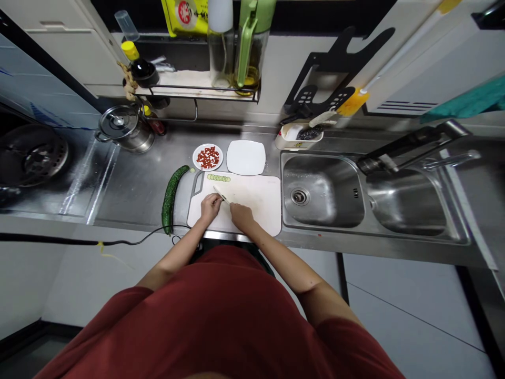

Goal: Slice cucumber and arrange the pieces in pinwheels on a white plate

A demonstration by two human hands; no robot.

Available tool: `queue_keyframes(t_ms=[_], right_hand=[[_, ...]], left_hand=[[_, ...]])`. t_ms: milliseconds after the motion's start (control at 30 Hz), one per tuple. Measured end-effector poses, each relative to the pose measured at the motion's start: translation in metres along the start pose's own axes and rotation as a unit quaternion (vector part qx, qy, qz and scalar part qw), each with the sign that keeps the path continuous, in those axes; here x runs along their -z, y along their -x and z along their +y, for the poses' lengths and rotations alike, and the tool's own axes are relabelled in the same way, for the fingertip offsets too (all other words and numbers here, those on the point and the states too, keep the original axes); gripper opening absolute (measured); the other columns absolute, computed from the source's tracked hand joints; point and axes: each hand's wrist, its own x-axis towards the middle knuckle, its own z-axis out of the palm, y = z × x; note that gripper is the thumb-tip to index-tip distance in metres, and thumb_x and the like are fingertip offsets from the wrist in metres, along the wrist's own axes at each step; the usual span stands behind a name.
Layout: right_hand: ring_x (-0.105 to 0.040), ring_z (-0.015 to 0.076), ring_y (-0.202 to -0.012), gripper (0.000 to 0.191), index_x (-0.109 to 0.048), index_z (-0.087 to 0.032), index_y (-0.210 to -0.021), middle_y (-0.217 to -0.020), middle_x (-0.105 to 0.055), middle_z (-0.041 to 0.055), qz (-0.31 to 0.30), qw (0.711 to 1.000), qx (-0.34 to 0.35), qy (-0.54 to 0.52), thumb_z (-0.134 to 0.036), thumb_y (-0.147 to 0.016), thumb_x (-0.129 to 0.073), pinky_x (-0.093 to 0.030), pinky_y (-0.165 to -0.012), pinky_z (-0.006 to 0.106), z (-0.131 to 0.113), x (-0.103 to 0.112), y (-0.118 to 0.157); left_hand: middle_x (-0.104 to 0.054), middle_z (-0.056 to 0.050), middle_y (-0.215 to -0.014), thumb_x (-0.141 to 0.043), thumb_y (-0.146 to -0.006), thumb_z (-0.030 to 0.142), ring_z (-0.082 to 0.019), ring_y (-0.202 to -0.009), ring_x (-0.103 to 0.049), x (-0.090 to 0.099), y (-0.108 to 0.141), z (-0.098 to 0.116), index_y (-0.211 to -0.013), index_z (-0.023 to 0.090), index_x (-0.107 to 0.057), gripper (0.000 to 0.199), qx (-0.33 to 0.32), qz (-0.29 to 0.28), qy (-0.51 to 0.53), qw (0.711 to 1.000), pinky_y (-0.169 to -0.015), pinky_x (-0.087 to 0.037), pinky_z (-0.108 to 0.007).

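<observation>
My right hand (242, 217) is wrapped round the handle of a kitchen knife (225, 199) over the white cutting board (256, 200). Its blade points up and to the left. My left hand (210, 207) is beside the blade with its fingers drawn together, and what lies between them is too small to make out. A row of overlapping cucumber slices (219, 178) lies along the board's far edge. Left of the board rests a long green cucumber (170, 200), its cut end facing away from me, with a small cut piece (192, 170) nearby.
Behind the board stand a plate of chopped red pieces (208, 157) and a white square plate (246, 157). A double sink (323, 192) is on the right, with a utensil holder (299, 138) behind. A lidded pot (125, 129) and a stove (31, 155) are at left.
</observation>
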Motion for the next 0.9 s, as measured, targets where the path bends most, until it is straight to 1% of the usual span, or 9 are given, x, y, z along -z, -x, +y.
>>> queue_keyframes(t_ms=[233,367,467,667,800,900], right_hand=[[-0.065,0.0221,-0.090,0.030,-0.053,-0.012,-0.106,-0.098,-0.065,0.0144,0.016,1.000,0.007,0.006,-0.011,-0.095,-0.026,-0.050,-0.072,0.031,-0.003,0.004,-0.004],[-0.065,0.0218,-0.092,0.030,-0.054,-0.012,-0.107,-0.099,-0.065,0.0144,0.029,0.999,0.014,0.002,-0.013,-0.096,-0.026,-0.049,-0.075,0.030,-0.002,0.003,-0.007],[-0.065,0.0212,-0.093,0.030,-0.054,-0.013,-0.107,-0.098,-0.065,0.0137,0.025,1.000,0.015,-0.001,-0.015,-0.097,-0.026,-0.048,-0.076,0.029,-0.001,0.003,-0.007],[-0.065,0.0214,-0.090,0.029,-0.054,-0.013,-0.106,-0.097,-0.066,0.0138,0.015,1.000,0.011,0.009,-0.013,-0.096,-0.027,-0.049,-0.075,0.030,0.003,0.001,-0.003],[-0.065,0.0217,-0.091,0.032,-0.055,-0.013,-0.105,-0.097,-0.066,0.0135,0.033,0.999,0.022,0.004,-0.014,-0.096,-0.025,-0.049,-0.075,0.031,0.001,0.001,-0.008],[-0.064,0.0218,-0.094,0.033,-0.055,-0.012,-0.106,-0.100,-0.065,0.0146,0.034,0.999,0.028,0.004,-0.014,-0.096,-0.025,-0.049,-0.077,0.031,-0.001,0.004,-0.014]], left_hand=[[-0.068,-0.004,-0.086,-0.051,-0.085,0.024,-0.018,-0.083,-0.061,0.000,0.000,-0.001,-0.078,0.021,-0.063,0.013,-0.004,0.001,0.000,1.000,-0.077,-0.047,-0.031],[-0.067,-0.004,-0.086,-0.052,-0.084,0.024,-0.018,-0.083,-0.061,0.000,0.000,-0.001,-0.079,0.021,-0.063,0.013,-0.004,-0.003,-0.005,1.000,-0.076,-0.047,-0.031],[-0.067,-0.004,-0.087,-0.052,-0.085,0.024,-0.018,-0.082,-0.061,0.000,0.000,-0.001,-0.078,0.021,-0.063,0.013,-0.004,0.000,-0.005,1.000,-0.075,-0.046,-0.031],[-0.067,-0.004,-0.086,-0.052,-0.085,0.024,-0.018,-0.081,-0.060,0.000,0.000,-0.002,-0.078,0.021,-0.063,0.014,-0.008,0.001,-0.005,1.000,-0.074,-0.045,-0.030],[-0.066,-0.004,-0.084,-0.052,-0.085,0.025,-0.017,-0.079,-0.060,-0.001,0.001,-0.002,-0.077,0.021,-0.063,0.014,-0.012,-0.001,-0.007,1.000,-0.073,-0.045,-0.030],[-0.066,-0.004,-0.083,-0.052,-0.085,0.025,-0.018,-0.079,-0.060,-0.001,0.001,-0.001,-0.077,0.021,-0.062,0.014,-0.007,-0.001,-0.011,1.000,-0.073,-0.045,-0.030]])
